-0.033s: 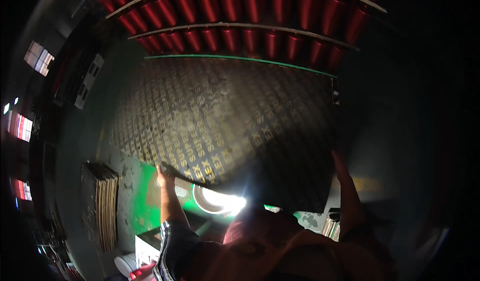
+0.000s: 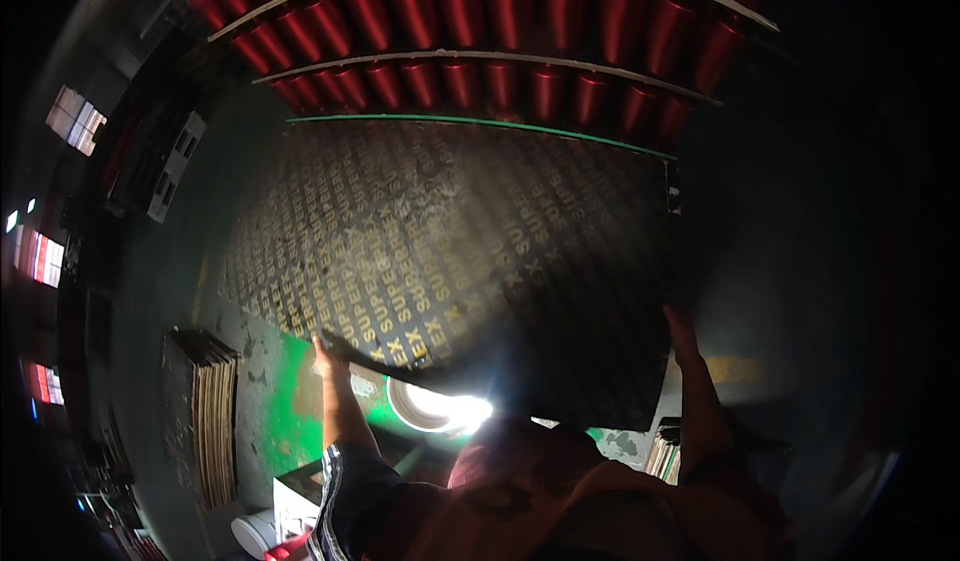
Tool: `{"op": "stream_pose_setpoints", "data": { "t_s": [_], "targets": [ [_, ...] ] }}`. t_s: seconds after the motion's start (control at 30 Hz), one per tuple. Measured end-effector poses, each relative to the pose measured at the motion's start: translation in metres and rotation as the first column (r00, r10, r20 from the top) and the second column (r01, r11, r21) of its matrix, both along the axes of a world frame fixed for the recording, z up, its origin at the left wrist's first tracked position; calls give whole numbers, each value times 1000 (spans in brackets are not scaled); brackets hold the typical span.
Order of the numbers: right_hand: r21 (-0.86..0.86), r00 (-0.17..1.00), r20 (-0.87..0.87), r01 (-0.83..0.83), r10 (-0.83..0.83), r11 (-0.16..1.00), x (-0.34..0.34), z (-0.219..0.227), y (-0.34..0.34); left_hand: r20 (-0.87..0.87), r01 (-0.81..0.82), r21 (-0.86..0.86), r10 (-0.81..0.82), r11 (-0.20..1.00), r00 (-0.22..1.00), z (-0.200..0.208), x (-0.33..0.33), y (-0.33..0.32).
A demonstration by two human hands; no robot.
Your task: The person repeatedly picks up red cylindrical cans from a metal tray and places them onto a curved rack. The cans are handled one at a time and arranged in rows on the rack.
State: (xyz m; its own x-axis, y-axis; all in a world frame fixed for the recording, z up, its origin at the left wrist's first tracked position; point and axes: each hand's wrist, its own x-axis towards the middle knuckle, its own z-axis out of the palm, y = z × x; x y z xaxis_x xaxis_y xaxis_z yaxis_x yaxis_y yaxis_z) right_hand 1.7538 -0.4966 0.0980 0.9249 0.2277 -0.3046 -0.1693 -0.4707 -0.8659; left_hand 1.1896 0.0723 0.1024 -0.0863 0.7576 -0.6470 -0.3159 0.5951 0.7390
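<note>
A broad dark plywood board (image 2: 400,261) with rows of printed yellow lettering spans the space before me. My left hand (image 2: 325,356) is closed on its near left edge, thumb on the upper face. At the right edge, in deep shadow, my right hand (image 2: 681,333) grips the same board; its fingers are mostly hidden. Just past the board's far green edge stand rows of glossy red tapered cylinders (image 2: 510,6), layered between thin sheets (image 2: 440,53).
To the left a stack of boards (image 2: 213,426) rests on the floor. A round white container (image 2: 405,408) sits in bright glare below the board's near edge. More stacked sheets (image 2: 664,458) lie at the lower right. A white bucket (image 2: 254,532) stands at the lower left.
</note>
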Motion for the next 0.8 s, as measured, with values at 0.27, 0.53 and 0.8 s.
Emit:
{"op": "stream_pose_setpoints", "data": {
  "t_s": [0.27,0.53,0.8],
  "targets": [
    [383,891,-433,318,-136,867,-10,63,26,289,13,56,-28,998,957,34,17,-5],
    [81,972,-107,218,-209,973,-23,88,19,-126,193,363,-157,912,979,63,42,-30],
    [-59,980,-84,174,-178,983,1,116,19,-322,370,378,-253,849,912,70,101,-48]
  ]
}}
